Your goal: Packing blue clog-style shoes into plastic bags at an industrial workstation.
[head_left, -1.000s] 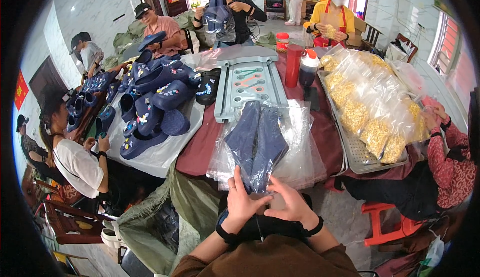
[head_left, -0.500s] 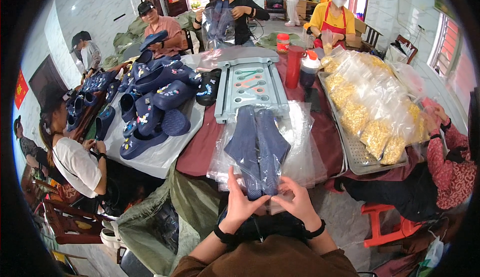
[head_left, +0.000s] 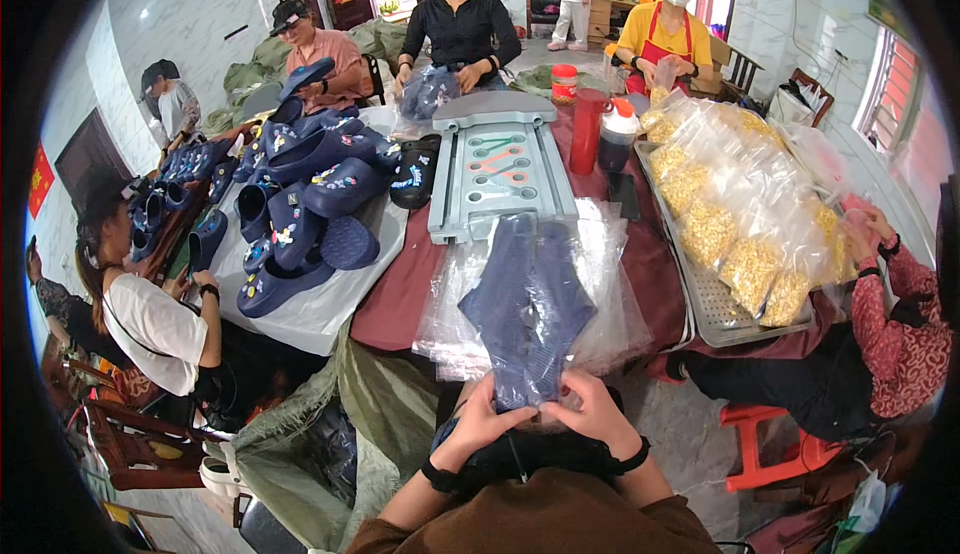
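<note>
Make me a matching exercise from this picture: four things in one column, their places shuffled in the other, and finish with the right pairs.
Things
1. Clear plastic bag with dark blue contents
2. Black clog with bright charms
3. Clear plastic bags of yellow kernels
4. Red plastic stool

Places
A. On the perforated metal tray
B. On the floor, at the lower right
C. Near end between the person's left hand and right hand
D. Between the heap of dark blue clogs and the grey plastic board

Pairs: 1-C, 2-D, 3-A, 4-B
</note>
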Demonstrator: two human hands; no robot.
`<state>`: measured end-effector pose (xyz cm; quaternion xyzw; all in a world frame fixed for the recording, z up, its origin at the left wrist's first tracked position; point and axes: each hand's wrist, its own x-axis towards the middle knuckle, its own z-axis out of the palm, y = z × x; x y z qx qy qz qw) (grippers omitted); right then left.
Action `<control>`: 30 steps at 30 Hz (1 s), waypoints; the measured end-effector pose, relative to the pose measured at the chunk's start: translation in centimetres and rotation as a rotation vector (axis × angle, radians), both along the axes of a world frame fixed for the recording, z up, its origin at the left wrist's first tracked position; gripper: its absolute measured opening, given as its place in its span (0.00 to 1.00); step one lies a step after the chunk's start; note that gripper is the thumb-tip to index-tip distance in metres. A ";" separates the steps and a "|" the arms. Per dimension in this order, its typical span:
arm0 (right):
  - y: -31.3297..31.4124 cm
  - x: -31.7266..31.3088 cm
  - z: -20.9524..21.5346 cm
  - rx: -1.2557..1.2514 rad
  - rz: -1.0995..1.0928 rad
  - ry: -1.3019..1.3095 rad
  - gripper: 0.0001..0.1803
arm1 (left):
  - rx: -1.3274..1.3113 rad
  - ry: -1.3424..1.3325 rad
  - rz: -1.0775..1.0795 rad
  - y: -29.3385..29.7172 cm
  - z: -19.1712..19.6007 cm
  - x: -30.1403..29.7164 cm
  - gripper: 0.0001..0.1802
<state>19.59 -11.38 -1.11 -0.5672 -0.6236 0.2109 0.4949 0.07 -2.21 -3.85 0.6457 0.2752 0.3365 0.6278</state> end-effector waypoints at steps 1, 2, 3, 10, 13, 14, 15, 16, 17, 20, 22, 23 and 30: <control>-0.2 0.2 0.3 -0.004 0.040 0.060 0.15 | 0.034 -0.003 -0.033 -0.2 0.9 -0.2 0.26; -0.4 0.4 0.5 -0.008 0.080 0.120 0.14 | 0.069 -0.007 -0.066 -0.3 1.4 -0.3 0.24; -0.7 0.9 0.1 -0.011 0.078 0.121 0.14 | 0.065 -0.007 -0.067 -0.3 1.2 -0.4 0.24; -0.8 1.9 -0.4 0.003 0.135 0.089 0.12 | 0.360 0.075 -0.013 0.2 0.3 -0.6 0.25; -0.8 2.0 -0.7 0.006 0.134 0.094 0.12 | 0.339 0.089 -0.002 0.3 0.0 -0.8 0.25; -0.9 2.0 -0.7 -0.018 0.125 0.091 0.12 | 0.375 0.119 0.006 0.4 -0.2 -0.9 0.26; -0.9 1.7 -0.4 -0.017 0.126 0.093 0.12 | 0.376 0.122 0.007 0.2 -0.7 -1.0 0.26; -0.9 1.5 0.2 -0.032 0.120 0.114 0.11 | 0.218 0.054 0.017 -0.1 -1.5 -1.0 0.26; -0.8 1.3 0.5 -0.048 0.114 0.134 0.11 | 0.061 -0.015 0.027 -0.3 -2.0 -1.1 0.25; -0.5 1.4 0.3 0.049 0.114 0.041 0.12 | 0.003 -0.051 0.027 -0.3 -1.4 -1.0 0.23; -0.7 1.6 0.4 0.066 0.062 0.001 0.13 | -0.011 -0.032 0.051 -0.4 -0.4 -0.7 0.21; -1.0 1.8 0.5 0.083 0.010 -0.041 0.14 | -0.024 -0.014 0.076 -0.5 -0.1 -0.6 0.20; -2.1 2.5 -1.4 -0.259 0.034 0.392 0.29 | 0.133 0.163 0.106 -1.3 1.7 0.4 0.18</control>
